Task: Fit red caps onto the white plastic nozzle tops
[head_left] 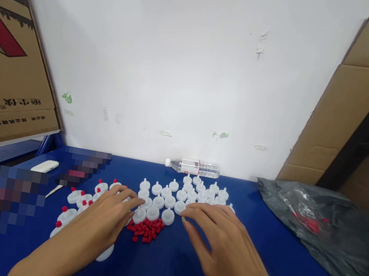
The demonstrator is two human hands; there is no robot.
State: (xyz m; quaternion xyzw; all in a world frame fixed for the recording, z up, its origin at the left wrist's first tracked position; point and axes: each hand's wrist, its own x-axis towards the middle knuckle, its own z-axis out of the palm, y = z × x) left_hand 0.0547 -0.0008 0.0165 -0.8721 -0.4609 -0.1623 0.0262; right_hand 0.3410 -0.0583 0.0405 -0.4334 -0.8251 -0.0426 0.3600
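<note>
The left hand (pixel 109 220) lies palm down on the blue table (pixel 164 272), fingers loosely spread and pinching nothing, its fingertips (pixel 137 202) touching the near edge of a cluster of white plastic caps (pixel 174 195). The right hand (pixel 219 244) is also flat and open, fingers slightly parted, its fingertips (pixel 188 215) resting against the same white caps from the other side. Between the two hands, just in front of the caps, sits a small heap of loose red plugs (pixel 145 231).

Under and left of the left hand lies a second group, white caps with red plugs fitted (pixel 78 202); the forearm hides part of them.

At the table's far edge a clear water bottle (pixel 193 167) lies on its side against the white wall (pixel 190 63), white cap pointing left; its label has a red band, but the writing is too small to read. A cardboard carton (pixel 4 68) leans at the left with red and black graphics and printed characters seen upside down, not legible. More flattened cardboard (pixel 355 101) stands at the right behind a dark beam. A dark plastic bag (pixel 331 235) slumps on the table's right side, something red showing through it. A small white object (pixel 44 165) rests near the left edge.
</note>
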